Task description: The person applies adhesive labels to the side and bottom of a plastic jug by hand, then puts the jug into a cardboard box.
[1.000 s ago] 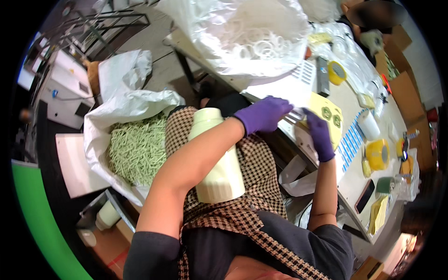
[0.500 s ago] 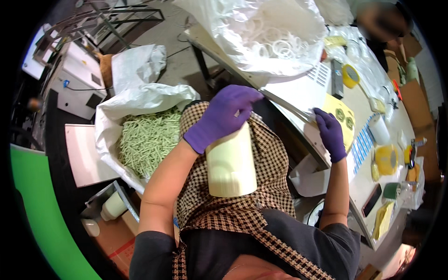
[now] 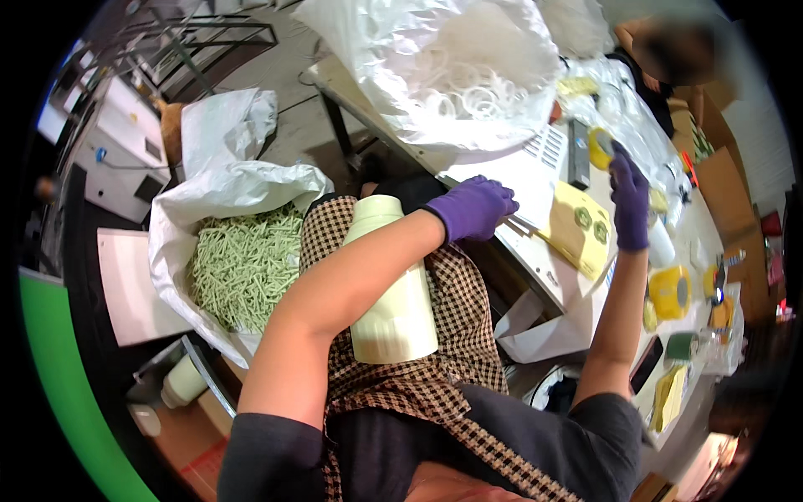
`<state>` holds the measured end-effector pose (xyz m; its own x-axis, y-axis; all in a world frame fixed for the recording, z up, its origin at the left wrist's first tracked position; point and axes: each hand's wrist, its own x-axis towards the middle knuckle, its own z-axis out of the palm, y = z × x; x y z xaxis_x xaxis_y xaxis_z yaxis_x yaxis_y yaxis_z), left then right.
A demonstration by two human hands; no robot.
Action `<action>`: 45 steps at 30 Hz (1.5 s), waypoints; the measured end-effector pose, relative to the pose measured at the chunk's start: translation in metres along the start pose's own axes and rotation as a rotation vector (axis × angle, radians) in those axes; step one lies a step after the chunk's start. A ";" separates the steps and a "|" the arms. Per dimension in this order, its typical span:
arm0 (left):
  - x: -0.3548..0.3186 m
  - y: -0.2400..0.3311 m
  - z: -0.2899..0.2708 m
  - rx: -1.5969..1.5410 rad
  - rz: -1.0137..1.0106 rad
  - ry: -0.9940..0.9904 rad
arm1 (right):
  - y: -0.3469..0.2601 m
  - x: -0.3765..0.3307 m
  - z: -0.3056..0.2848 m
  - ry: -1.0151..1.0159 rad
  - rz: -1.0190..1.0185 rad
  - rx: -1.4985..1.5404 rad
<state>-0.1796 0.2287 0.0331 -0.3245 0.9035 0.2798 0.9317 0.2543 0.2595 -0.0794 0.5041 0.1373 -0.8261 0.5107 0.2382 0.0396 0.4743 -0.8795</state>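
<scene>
A pale cream bottle (image 3: 393, 314) with a rounded shoulder and wide neck lies on my lap over the checked apron (image 3: 468, 326), touched by neither hand's fingers. My left forearm crosses above it. My left hand (image 3: 475, 207), in a purple glove, is at the table's edge beside a white sheet (image 3: 519, 180), fingers curled together; what lies under them is hidden. My right hand (image 3: 629, 197), also gloved, is raised over the table near a yellow tape roll (image 3: 600, 148). Its fingers are bent together, their grip unclear. Between the hands lies a yellow sheet (image 3: 573, 238) with green oval marks.
A white bag (image 3: 351, 42) of clear rings stands on the table at the back. To my left sits a sack (image 3: 171, 243) of pale green paper shreds. Another cream bottle (image 3: 182, 381) lies in a box below. Tape (image 3: 669, 293) and a phone (image 3: 646, 364) lie right. Someone is beyond the table.
My left hand has left the bottle's neck and moved right to the table's edge. My right hand has moved from the white sheet's edge, farther and to the right. The view has shifted slightly.
</scene>
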 end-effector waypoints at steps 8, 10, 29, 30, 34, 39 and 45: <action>-0.141 -0.051 -0.118 -0.519 -0.514 0.201 | -0.043 -0.159 0.104 -0.231 -0.784 -0.171; -0.179 -0.051 -0.087 -0.643 -0.424 0.224 | -0.045 -0.180 0.136 -0.277 -0.893 -0.167; -0.216 0.003 -0.086 -0.768 -0.251 0.439 | -0.063 -0.197 0.181 -0.459 -1.123 -0.391; -0.216 0.002 -0.086 -0.755 -0.244 0.451 | -0.063 -0.197 0.180 -0.467 -1.123 -0.395; -0.217 0.000 -0.089 -0.719 -0.266 0.326 | -0.061 -0.198 0.177 -0.464 -1.126 -0.391; -0.212 0.004 -0.092 -0.596 -0.244 0.243 | -0.067 -0.196 0.167 -0.614 -1.030 -0.452; -0.217 -0.010 -0.095 -0.687 -0.248 0.145 | -0.024 -0.175 0.108 -0.668 -0.628 -0.586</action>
<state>-0.1337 -0.0027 0.0576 -0.5747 0.7808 0.2449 0.5315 0.1286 0.8372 0.0032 0.3259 0.0724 -0.9243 -0.3515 0.1484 -0.3809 0.8733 -0.3039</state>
